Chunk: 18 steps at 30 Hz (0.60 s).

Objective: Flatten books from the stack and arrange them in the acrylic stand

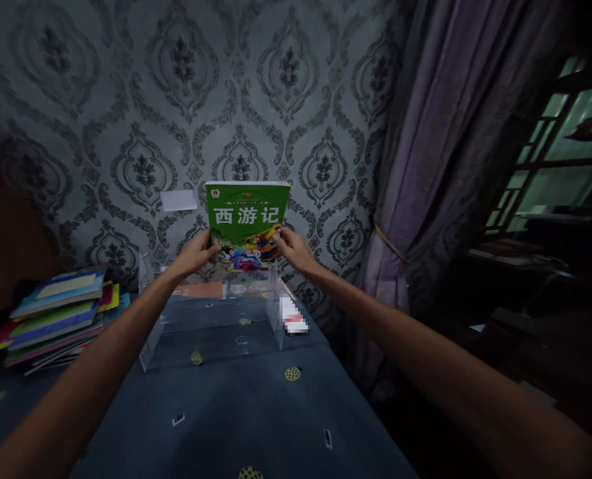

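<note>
I hold a green picture book (247, 213) upright with both hands, its cover facing me, in front of the patterned wall. My left hand (199, 253) grips its lower left edge and my right hand (290, 249) grips its lower right edge. The book's bottom sits at the far end of a clear acrylic holder (211, 332) that stands on the dark blue cloth. An orange book (201, 290) stands low inside the holder, behind the green one.
A stack of colourful books (59, 313) lies at the left on the blue-covered table (236, 412). A small white-and-red item (293, 318) lies right of the holder. Purple curtain (440, 166) and a window (555, 146) are at the right; the table edge drops off there.
</note>
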Available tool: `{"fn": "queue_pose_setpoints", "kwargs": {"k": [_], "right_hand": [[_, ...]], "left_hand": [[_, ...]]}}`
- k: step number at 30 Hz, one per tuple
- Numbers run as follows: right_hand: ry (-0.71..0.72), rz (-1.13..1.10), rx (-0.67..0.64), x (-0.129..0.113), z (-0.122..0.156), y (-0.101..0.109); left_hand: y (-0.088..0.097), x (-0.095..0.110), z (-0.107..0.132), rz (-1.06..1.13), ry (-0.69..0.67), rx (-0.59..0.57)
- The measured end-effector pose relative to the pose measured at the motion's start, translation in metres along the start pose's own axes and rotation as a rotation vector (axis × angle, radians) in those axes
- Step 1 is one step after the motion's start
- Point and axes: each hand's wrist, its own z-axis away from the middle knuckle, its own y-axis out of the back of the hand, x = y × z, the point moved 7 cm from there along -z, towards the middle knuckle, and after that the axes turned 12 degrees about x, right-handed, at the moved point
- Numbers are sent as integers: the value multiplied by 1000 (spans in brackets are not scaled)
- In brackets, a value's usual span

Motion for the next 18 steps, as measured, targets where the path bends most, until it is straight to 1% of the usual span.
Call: {"fn": "queue_pose_setpoints", "kwargs": {"k": [4, 9, 13, 15, 18], "right_hand": [[17, 48, -8, -1, 1, 0], [17, 59, -21, 3, 5, -5], [18, 69, -15, 6, 7, -9], [22, 76, -11, 7, 8, -10], [32, 93, 18, 8, 7, -8]], "left_hand": [[-3, -2, 5, 52, 102, -75], [-3, -8, 10, 49, 147, -66], [-6, -13, 13, 42, 169, -82], [-6, -16, 15, 16, 173, -94], [-4, -18, 17, -133, 130, -78]]}}
